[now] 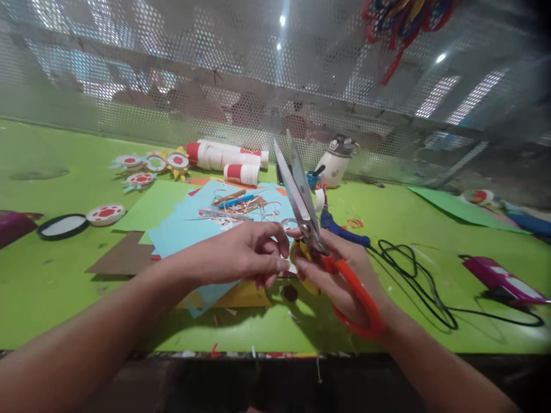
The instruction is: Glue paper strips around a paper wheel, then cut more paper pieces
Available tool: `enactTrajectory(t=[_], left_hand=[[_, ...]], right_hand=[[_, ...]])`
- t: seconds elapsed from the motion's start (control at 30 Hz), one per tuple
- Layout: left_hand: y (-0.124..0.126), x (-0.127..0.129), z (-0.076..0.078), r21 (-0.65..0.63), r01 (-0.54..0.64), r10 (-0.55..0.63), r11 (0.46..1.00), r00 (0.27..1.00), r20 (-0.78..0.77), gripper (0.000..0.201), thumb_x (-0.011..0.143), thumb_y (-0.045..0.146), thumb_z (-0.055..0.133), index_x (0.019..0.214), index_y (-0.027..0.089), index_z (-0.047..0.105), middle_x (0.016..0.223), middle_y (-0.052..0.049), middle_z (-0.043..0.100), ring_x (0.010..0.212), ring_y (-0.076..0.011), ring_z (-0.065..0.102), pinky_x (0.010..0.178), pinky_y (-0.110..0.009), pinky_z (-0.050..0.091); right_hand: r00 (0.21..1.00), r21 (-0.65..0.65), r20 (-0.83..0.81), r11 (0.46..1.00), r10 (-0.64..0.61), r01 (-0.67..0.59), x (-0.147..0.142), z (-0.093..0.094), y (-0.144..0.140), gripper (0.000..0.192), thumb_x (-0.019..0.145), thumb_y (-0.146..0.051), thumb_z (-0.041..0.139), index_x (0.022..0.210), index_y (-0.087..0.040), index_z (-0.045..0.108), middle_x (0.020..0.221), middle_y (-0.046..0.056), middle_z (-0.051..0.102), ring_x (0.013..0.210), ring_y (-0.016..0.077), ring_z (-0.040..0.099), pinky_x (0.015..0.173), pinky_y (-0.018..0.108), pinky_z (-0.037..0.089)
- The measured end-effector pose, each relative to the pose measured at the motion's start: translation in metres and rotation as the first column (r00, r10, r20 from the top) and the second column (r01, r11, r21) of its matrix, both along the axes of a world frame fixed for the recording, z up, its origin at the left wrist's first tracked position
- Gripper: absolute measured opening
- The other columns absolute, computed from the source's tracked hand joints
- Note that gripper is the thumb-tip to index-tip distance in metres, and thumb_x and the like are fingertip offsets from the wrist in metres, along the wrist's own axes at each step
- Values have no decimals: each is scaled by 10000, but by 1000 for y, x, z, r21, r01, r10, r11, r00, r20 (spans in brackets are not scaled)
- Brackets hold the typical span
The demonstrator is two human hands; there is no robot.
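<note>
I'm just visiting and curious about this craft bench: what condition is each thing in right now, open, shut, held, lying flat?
scissors: blades open, pointing up
right hand: gripping the orange scissor handles
left hand: fingertips pinching something small at the blades
yellow piece: held between both hands
light blue paper: lying flat
glue sticks: lying on their sides
black cable: loosely looped
white bottle: upright, capped

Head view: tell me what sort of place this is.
Probably a paper-craft workbench. The right hand holds orange-handled scissors, coloured paper sheets cover the green table, and finished paper flowers lie beside glue sticks.
</note>
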State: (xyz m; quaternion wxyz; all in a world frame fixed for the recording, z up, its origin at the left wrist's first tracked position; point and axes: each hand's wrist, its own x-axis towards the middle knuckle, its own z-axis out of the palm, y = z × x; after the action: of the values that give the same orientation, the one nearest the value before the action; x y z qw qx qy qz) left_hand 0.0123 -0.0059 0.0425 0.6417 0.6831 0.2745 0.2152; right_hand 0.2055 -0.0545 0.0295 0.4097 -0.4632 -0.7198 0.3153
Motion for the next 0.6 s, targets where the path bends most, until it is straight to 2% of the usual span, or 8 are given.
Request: enactTrajectory(t=[0.1, 0.23, 0.37, 0.5, 0.6], left_hand=[[-1, 2, 0, 10, -56, 55, 998, 998, 27, 94, 779, 253, 639, 775, 193, 567, 536, 20, 598, 454, -106, 531, 426, -203, 359], [-2, 7, 0, 0, -131, 131, 991, 990, 45, 89, 746, 207, 639, 798, 186, 570, 514, 19, 600, 419, -99, 513, 401, -194, 352], [-1, 12, -4, -47, -211, 214, 976, 971, 102, 122, 720, 196, 653, 798, 185, 560, 533, 15, 623, 434, -107, 541, 415, -195, 368], [1, 14, -10, -143, -207, 233, 968, 953, 192, 99, 772, 216, 649, 826, 174, 578, 568, -2, 641, 502, -117, 587, 468, -202, 400], [3, 14, -13, -224, -181, 230, 958, 948, 218, 113, 798, 258, 653, 788, 154, 612, 611, -20, 647, 547, -112, 601, 496, -200, 409]], right_hand=[[1000, 29, -9, 1000, -7, 7, 0, -1, -2, 310, 822, -179, 608, 1131, -181, 618, 873, 24, 652, 653, 123, 580, 600, 247, 516], [1000, 86, -12, 996, -1, 2, -1, -5, -2, 318, 808, -134, 597, 1118, -200, 628, 794, -4, 622, 636, 119, 572, 574, 235, 510], [996, 62, -85, 998, 21, -16, -7, -8, -3, 335, 813, -114, 586, 1127, -227, 619, 799, -10, 619, 669, 124, 602, 605, 237, 524], [982, 85, -190, 996, 11, 6, -12, -7, -4, 299, 832, -130, 583, 1108, -237, 618, 876, -1, 661, 725, 126, 663, 688, 247, 560], [981, 121, -193, 991, -29, 53, -13, -6, -3, 282, 825, -125, 591, 1088, -222, 618, 864, -4, 676, 738, 124, 683, 700, 231, 571]])
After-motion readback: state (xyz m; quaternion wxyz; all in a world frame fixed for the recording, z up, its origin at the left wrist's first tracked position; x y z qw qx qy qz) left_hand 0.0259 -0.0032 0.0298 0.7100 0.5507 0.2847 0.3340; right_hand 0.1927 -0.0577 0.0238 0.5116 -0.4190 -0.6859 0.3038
